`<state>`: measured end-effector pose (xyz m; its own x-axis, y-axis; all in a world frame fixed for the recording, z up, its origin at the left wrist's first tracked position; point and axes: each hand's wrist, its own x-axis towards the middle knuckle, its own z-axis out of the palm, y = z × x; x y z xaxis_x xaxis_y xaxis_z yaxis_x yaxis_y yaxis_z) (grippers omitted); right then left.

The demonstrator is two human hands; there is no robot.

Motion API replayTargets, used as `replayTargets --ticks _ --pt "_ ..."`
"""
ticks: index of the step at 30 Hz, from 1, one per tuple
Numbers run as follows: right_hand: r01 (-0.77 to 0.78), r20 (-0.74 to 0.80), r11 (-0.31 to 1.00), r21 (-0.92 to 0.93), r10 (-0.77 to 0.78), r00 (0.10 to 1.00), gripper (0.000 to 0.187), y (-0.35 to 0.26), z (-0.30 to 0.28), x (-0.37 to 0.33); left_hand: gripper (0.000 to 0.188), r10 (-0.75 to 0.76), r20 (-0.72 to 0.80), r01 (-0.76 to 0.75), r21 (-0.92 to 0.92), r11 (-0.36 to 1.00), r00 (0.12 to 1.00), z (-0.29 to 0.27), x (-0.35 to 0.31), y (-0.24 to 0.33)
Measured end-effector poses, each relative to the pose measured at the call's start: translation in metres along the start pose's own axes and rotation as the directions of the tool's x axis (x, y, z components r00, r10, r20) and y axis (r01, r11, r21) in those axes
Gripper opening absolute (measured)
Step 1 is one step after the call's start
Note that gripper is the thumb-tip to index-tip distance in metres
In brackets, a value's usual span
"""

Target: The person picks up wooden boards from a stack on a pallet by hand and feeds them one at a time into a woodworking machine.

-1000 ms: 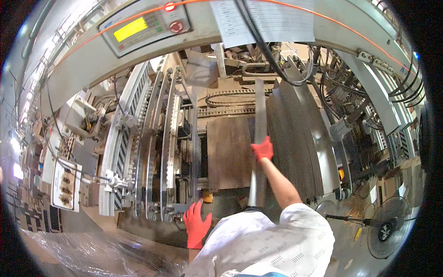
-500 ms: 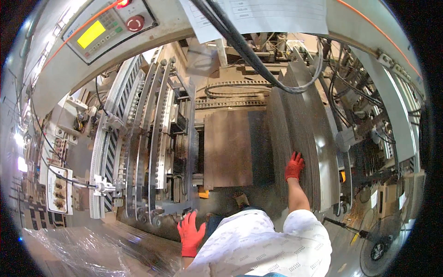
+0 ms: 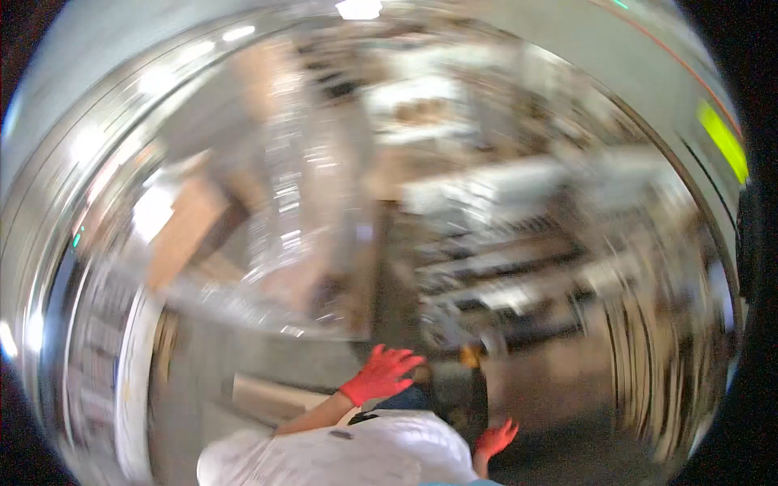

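Head view is smearing badly, so most of what surrounds the person is showing only as streaks of grey metal and tan shapes. Both hands are wearing red gloves. One hand (image 3: 381,374) is stretching out from a bare forearm near the middle of the lower picture, its fingers (image 3: 399,357) spreading wide and gripping nothing; by its place and its arm it is reading as the left. The other hand (image 3: 494,438), reading as the right, is hanging low beside the white shirt (image 3: 340,458), fingers loose and apart, also empty.

As a judgement, no handling is going on at this instant: neither hand is touching anything, and how much work is done or left is impossible to read from such a blurred frame. Nearest to the outstretched hand, a pale flat slab (image 3: 275,397) is lying just below and to the left of it, apart from the glove; its material cannot be told. Beyond it, grey machinery (image 3: 519,267) with long bars is running across the right half, too blurred for detail.
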<state>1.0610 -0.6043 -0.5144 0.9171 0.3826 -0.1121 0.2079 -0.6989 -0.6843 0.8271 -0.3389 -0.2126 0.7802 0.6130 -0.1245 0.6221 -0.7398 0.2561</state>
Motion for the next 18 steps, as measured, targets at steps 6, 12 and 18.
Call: replayTargets --ticks 6,12,18 --pt "0.53 0.373 0.845 -0.079 -0.468 0.801 0.056 -0.113 0.087 0.054 0.025 -0.383 -0.747 0.02 -0.445 0.895 0.544 -0.057 -0.096 -0.116" --pt "0.9 -0.021 0.433 0.049 -0.901 0.434 0.044 -0.275 0.051 0.102 0.027 -0.154 -0.81 0.407 -0.437 0.802 -0.566 -0.217 -0.215 -0.172" --pt "0.967 -0.07 0.172 0.187 -0.98 0.188 0.043 -0.405 0.062 0.125 0.058 -0.144 -0.5 0.367 -0.775 0.514 -0.854 -0.289 -0.281 -0.282"
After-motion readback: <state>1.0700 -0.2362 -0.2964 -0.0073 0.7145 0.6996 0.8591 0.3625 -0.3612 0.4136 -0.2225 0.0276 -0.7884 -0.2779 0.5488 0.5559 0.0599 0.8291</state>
